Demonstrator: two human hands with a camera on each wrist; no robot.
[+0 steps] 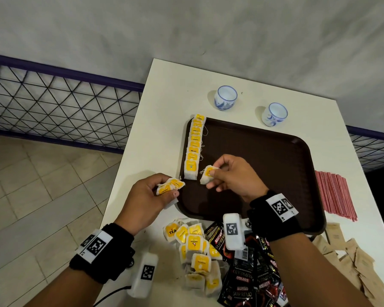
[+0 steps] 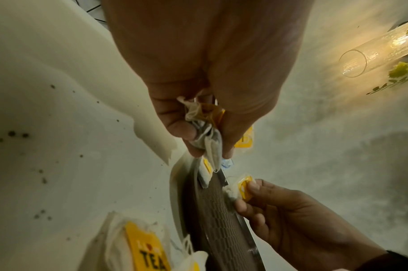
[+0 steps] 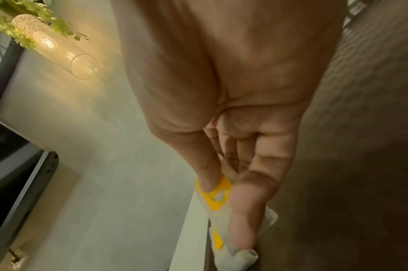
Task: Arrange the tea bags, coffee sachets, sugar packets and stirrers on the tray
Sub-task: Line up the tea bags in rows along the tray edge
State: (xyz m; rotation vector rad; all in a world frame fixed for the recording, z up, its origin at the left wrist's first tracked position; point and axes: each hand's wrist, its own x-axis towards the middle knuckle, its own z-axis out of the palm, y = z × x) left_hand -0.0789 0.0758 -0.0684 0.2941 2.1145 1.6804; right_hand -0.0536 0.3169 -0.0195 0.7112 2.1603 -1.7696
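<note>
Loose yellow-tagged paper tea bags (image 1: 194, 251) heap at lower centre, while the left hand (image 1: 146, 196) grips a small bunch of tea bags (image 1: 170, 186) and the right hand (image 1: 233, 176) pinches one single tea bag (image 1: 207, 173) over the brown plastic tray (image 1: 275, 165).

coffee sachets (image 1: 248, 282): partly covered by the right forearm, cut off by the lower edge.
sugar packets (image 1: 353, 262): lower ones run out of frame; print too faint to read.
tea bags in left hand (image 1: 170, 187): count unclear, fingers (image 1: 164, 181) cover them.
tray (image 1: 275, 156): near edge hidden behind right wrist.
</note>
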